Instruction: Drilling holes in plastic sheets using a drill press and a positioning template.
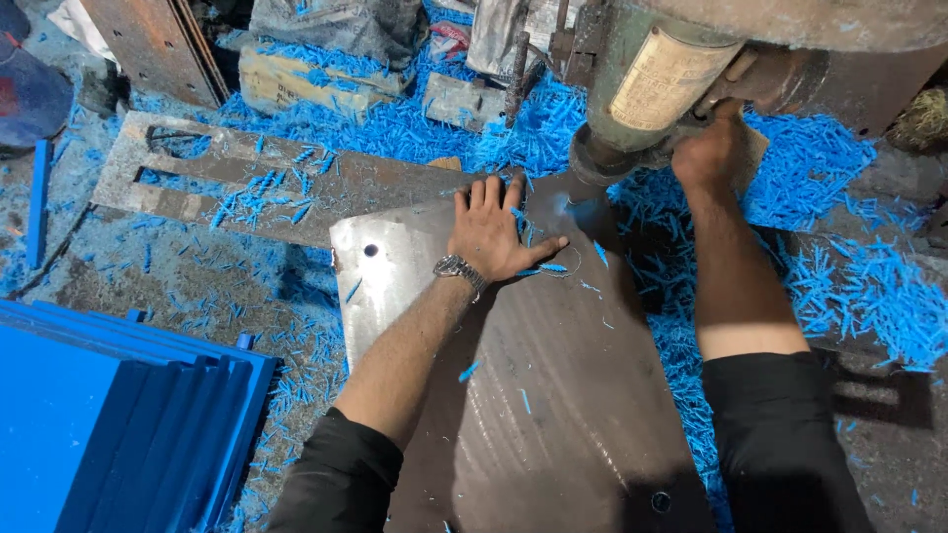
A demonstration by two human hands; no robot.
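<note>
Workshop floor [197,286], grey and gritty, littered nearly everywhere with short bright blue plastic offcuts [849,286]. Far left, bottom corner: a stack of flat blue sheets [109,424], edges fanned. Above it a long rusty steel strip with slots [247,183] lies flat on the floor, blue chips caught in its openings.

Centre: a large grey metal plate [533,395], dull and streaked, with one round hole near its upper left corner and another near the bottom edge. It runs from the foreground up under the machine, its far end partly lost in shadow.

Left hand [494,232], wristwatch on the wrist, lies palm-down on the plate's upper part, fingers spread and flat, pressing rather than gripping. Dark sleeve pushed up above the elbow.

Upper right: a heavy old machine [671,79], worn green housing, faded label plate. Right hand [713,153] reaches up to its underside, fingers apparently curled around some part there; what it holds cannot be made out. Forearm extended straight, sleeve dark.
</note>
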